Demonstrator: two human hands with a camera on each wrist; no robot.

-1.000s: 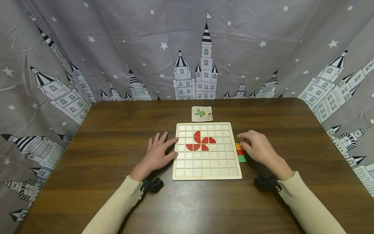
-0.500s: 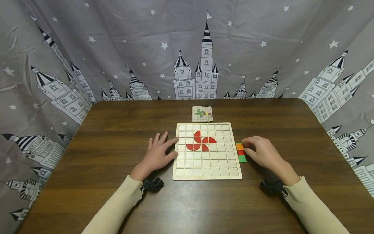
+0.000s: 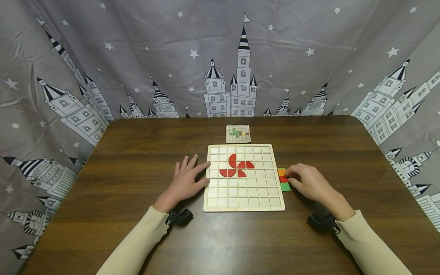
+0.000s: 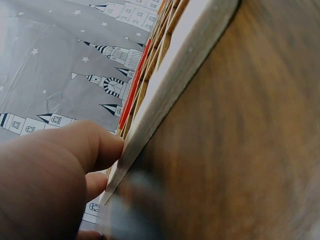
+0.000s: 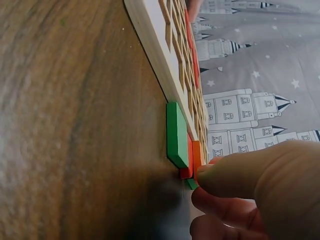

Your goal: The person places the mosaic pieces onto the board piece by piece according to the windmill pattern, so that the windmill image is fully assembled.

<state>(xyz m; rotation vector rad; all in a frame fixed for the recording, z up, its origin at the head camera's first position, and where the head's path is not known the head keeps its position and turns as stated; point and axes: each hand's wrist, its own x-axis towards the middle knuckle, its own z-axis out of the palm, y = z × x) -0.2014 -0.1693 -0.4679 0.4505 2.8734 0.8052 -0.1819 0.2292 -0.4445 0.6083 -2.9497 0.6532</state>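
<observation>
A pale wooden grid board (image 3: 237, 204) lies on the table, with several red quarter-circle pieces (image 3: 245, 164) set in a pinwheel in its cells. My left hand (image 3: 185, 179) rests at the board's left edge, fingers spread, index finger and thumb touching the rim. Along the right edge lie an orange tile (image 3: 281, 172), a red tile (image 3: 283, 179) and a green tile (image 3: 285, 186). My right hand (image 3: 307, 181) has thumb and index finger pinching at the outer end of the red tile. In the right wrist view, the thumb partly hides the tiles.
Behind the board lies a small pattern card (image 3: 238, 134) showing a green pinwheel with brown and yellow squares. A grey castle-print curtain (image 3: 154, 49) hangs beyond the far edge of the brown wooden table (image 3: 137, 145). Each wrist wears a black camera mount (image 3: 180, 217).
My right hand has drawn back from the board's right edge and come down to the red tile, uncovering the orange one. The left hand and board have stayed put.
</observation>
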